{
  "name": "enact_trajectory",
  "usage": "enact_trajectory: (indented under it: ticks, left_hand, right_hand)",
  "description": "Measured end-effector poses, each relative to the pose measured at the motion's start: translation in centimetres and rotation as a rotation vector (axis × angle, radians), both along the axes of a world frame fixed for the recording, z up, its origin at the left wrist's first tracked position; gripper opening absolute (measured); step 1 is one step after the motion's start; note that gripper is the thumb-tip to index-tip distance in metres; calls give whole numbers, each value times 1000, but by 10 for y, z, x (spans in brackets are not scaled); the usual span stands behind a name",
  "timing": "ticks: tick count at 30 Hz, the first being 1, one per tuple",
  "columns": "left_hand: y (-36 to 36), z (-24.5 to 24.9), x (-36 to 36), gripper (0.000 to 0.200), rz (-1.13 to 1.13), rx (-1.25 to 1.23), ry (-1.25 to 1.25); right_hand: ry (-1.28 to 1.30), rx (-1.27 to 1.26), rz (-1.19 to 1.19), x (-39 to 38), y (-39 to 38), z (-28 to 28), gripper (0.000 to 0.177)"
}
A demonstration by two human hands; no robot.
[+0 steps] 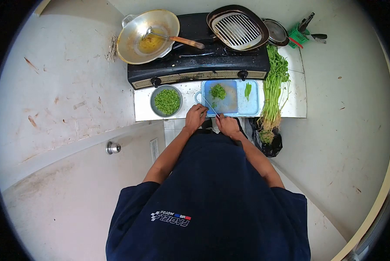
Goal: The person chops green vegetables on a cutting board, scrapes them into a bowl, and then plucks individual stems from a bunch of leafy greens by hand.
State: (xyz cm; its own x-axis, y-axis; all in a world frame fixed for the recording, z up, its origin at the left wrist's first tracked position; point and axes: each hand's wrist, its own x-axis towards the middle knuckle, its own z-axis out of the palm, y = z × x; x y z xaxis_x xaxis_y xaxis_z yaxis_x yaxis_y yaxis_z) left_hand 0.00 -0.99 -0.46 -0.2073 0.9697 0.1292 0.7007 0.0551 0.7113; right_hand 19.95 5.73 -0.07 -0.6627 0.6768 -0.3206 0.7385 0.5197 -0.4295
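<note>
My right hand [227,125] grips a knife [211,106] at the front edge of a blue cutting board [232,104]. The knife's thin blade slants up and left across the board. Beside the blade, at the board's front left corner, my left hand [196,116] has its fingers curled together; what they hold, if anything, is too small to make out. A small heap of chopped greens [218,91] lies on the board above the blade, with a few bits below it. One green leaf [248,91] rests in the lighter right section.
Left of the board stands a grey bowl [152,101] of chopped greens. Behind is a black gas stove [195,61] with a wok [127,41], a wooden-handled spatula [187,41] and a grill pan [212,19]. Long leafy greens [273,87] hang over the counter's front at right.
</note>
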Motion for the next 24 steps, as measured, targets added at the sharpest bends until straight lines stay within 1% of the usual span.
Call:
enact_trajectory:
  ticks: [8,14,17,20,24]
  left_hand:
    - [1,1,-1,13,7,-46,24]
    - [1,-4,0,12,28,-1,9]
    - [1,-1,1,12,41,-25,-12]
    - [2,1,2,12,67,-41,-14]
    - [4,1,4,12,79,-113,-11]
  right_hand:
    - [69,8,44,1,-5,-1,44]
    - [35,7,63,-8,0,-2,43]
    - [37,9,80,-7,1,1,43]
    - [38,28,73,-2,-1,-2,43]
    - [-26,-21,-9,-3,1,7,44]
